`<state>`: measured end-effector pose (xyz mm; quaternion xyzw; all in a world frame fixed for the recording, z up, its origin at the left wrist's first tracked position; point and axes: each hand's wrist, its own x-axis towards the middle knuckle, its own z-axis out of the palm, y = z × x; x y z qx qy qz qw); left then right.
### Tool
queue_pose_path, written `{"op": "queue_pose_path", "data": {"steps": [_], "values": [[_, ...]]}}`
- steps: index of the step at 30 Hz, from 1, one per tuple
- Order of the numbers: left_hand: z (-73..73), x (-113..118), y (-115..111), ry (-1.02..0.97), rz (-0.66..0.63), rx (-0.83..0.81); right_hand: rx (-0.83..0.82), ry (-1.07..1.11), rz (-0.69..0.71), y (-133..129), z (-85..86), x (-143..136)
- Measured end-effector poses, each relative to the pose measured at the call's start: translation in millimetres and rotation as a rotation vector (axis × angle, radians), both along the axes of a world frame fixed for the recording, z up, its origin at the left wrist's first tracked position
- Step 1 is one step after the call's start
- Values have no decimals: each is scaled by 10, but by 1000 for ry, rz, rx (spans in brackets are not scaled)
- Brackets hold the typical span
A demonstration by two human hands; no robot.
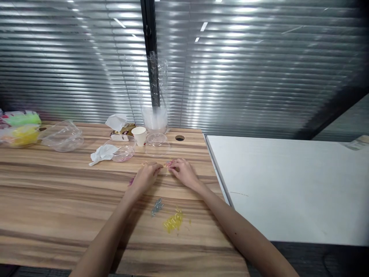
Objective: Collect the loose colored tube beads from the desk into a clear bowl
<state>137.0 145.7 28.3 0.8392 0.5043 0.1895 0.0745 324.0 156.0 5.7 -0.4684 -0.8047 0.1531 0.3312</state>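
My left hand point(147, 176) rests low over the wooden table, thumb and fingertips pinched together; anything between them is too small to name. Facing it, my right hand point(185, 173) also has its fingertips drawn together at a small mixed pile of pink, blue and orange bits point(168, 164). Some purple bits point(132, 181) show beside the left wrist, and a few orange ones lie behind that hand, partly hidden. Between my forearms lie a heap of small blue-grey pieces point(157, 207) and a larger heap of thin yellow pieces point(173, 221).
Behind my hands stand a paper cup point(139, 136), clear plastic lids point(157, 145), and a bagged stack of plastic cups point(155, 119). Crumpled tissue point(103, 153), clear containers point(62, 136) and colourful bags point(21, 134) are leftward. A white table point(288, 184) adjoins on the right.
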Motion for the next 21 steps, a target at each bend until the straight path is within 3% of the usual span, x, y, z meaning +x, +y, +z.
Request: {"op": "queue_pose_path", "data": {"steps": [11, 21], "values": [[-73, 124, -25, -71, -148, -24, 23, -54, 26, -6, -8, -7], [-77, 30, 33, -93, -108, -55, 9, -7, 16, 11, -63, -11]]}}
